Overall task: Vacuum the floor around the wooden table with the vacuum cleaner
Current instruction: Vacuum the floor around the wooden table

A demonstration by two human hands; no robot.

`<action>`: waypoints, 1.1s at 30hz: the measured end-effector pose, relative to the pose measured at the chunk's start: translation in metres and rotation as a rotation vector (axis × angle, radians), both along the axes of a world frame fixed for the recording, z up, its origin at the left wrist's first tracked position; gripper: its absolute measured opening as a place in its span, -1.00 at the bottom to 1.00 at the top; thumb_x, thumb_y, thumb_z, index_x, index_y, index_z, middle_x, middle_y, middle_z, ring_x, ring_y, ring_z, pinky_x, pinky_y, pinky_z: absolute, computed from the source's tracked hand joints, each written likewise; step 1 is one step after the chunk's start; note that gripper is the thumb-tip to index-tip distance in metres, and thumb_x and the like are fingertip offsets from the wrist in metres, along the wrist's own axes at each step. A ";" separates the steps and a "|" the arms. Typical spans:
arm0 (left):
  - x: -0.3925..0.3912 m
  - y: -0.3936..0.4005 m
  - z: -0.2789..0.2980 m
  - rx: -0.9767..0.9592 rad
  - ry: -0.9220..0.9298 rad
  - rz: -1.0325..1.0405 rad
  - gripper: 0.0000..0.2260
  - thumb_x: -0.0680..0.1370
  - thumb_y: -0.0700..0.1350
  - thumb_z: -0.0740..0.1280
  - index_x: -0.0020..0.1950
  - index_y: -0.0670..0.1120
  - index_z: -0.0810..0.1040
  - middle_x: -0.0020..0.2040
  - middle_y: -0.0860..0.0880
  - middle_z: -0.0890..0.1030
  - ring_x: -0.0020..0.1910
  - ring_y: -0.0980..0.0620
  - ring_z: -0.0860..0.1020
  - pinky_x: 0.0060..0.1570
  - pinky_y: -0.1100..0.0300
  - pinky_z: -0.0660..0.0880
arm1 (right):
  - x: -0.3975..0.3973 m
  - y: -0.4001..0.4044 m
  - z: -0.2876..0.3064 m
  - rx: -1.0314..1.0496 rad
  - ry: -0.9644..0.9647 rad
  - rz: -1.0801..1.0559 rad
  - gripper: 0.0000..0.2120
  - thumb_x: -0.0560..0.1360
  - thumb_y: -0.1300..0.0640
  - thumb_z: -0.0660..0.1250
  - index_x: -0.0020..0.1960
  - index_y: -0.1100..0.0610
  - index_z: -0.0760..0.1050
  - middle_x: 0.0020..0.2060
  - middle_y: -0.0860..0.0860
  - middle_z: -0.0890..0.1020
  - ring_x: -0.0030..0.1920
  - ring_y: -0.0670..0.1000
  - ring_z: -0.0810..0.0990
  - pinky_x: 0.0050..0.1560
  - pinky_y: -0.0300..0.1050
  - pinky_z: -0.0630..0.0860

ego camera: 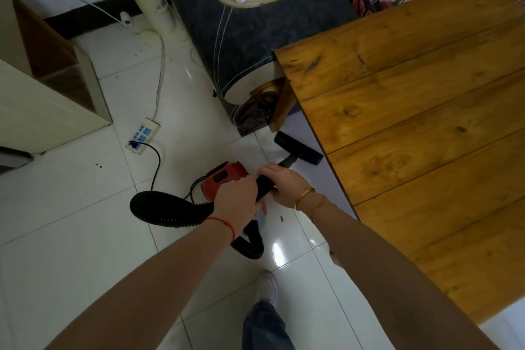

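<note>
both hands wrapped on black wand [265, 186]: left hand [235, 197] fingers closed at hose end, right hand [284, 185] just ahead. beyond the fingers, floor nozzle [298, 148] on white tile at wooden table [412, 122] edge. red vacuum body [224, 176] just behind left knuckles.

head cam | looks steeply down, forward | near hands [255, 193] | floor [85, 221], table [412, 122] in frame

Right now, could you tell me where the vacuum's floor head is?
In the head view, the floor head lies on the tiles at centre, just off the table's left edge, ahead of both hands on the wand.
</note>
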State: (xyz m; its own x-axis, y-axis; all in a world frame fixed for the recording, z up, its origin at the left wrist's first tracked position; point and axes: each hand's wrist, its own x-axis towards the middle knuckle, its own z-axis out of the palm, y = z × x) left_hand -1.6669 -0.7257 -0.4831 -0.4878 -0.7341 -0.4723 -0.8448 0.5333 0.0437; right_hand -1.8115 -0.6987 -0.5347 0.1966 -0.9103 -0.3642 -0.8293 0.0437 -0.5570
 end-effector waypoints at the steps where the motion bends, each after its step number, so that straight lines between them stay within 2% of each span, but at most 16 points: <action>1: -0.001 0.000 0.001 0.009 -0.005 -0.005 -0.77 0.55 0.03 0.29 0.07 -0.09 0.40 -0.15 0.00 0.53 -0.28 0.05 0.50 -0.34 0.23 0.35 | -0.001 0.000 0.001 0.005 0.000 0.007 -0.66 0.39 0.33 0.34 0.14 0.16 0.46 0.07 0.13 0.53 0.04 0.15 0.53 0.00 0.06 0.54; 6: 0.010 0.007 0.008 0.039 -0.011 -0.052 -0.75 0.55 0.06 0.26 0.06 -0.10 0.40 -0.15 -0.01 0.51 -0.28 0.04 0.48 -0.29 0.23 0.37 | 0.008 0.011 0.008 0.053 0.005 0.035 -0.68 0.41 0.33 0.33 0.14 0.16 0.45 0.05 0.14 0.55 0.05 0.16 0.53 0.04 0.09 0.53; 8: 0.019 0.012 0.013 0.059 0.000 -0.079 -0.73 0.56 0.08 0.24 0.07 -0.11 0.39 -0.10 -0.03 0.55 -0.23 0.02 0.53 -0.27 0.22 0.39 | 0.016 0.019 0.011 0.064 0.008 0.034 -0.68 0.41 0.33 0.34 0.15 0.17 0.45 0.05 0.12 0.55 0.05 0.15 0.53 0.05 0.10 0.52; 13: 0.046 0.031 0.025 0.029 -0.009 -0.163 -0.73 0.56 0.07 0.24 0.10 -0.10 0.39 -0.07 -0.04 0.54 -0.18 0.00 0.56 -0.26 0.20 0.37 | 0.042 0.046 0.018 0.059 0.000 0.024 -0.64 0.41 0.32 0.37 0.18 0.16 0.43 0.06 0.12 0.54 0.04 0.14 0.52 -0.01 0.00 0.52; 16: 0.065 0.044 0.030 0.003 0.008 -0.213 -0.74 0.56 0.07 0.23 0.10 -0.10 0.40 -0.09 -0.03 0.54 -0.18 0.01 0.56 -0.29 0.21 0.34 | 0.061 0.063 0.023 0.066 -0.004 -0.018 -0.67 0.41 0.28 0.36 0.15 0.13 0.41 0.04 0.09 0.54 0.03 0.12 0.53 -0.01 0.01 0.53; 21: 0.098 0.065 0.036 0.030 0.018 -0.278 -0.74 0.55 0.03 0.27 0.11 -0.11 0.40 -0.01 -0.05 0.57 -0.08 -0.03 0.59 -0.25 0.19 0.36 | 0.098 0.095 0.031 0.089 -0.018 -0.085 -0.67 0.42 0.17 0.39 0.15 0.14 0.42 0.07 0.11 0.54 0.02 0.14 0.54 0.01 0.04 0.53; 30: 0.142 0.102 0.035 0.000 -0.007 -0.423 -0.76 0.57 0.00 0.21 0.16 -0.11 0.42 0.00 -0.05 0.60 -0.05 -0.05 0.61 -0.18 0.13 0.45 | 0.151 0.154 0.033 0.093 -0.047 -0.247 -0.66 0.41 0.23 0.36 0.17 0.12 0.41 0.05 0.12 0.55 0.01 0.17 0.56 -0.04 0.07 0.56; 33: 0.148 0.112 0.035 -0.018 -0.001 -0.449 -0.75 0.56 0.00 0.23 0.18 -0.09 0.42 0.01 -0.04 0.60 -0.04 -0.03 0.61 -0.20 0.15 0.40 | 0.159 0.168 0.034 0.077 -0.045 -0.279 -0.64 0.41 0.26 0.33 0.18 0.11 0.41 0.05 0.11 0.55 0.00 0.16 0.56 -0.06 0.06 0.56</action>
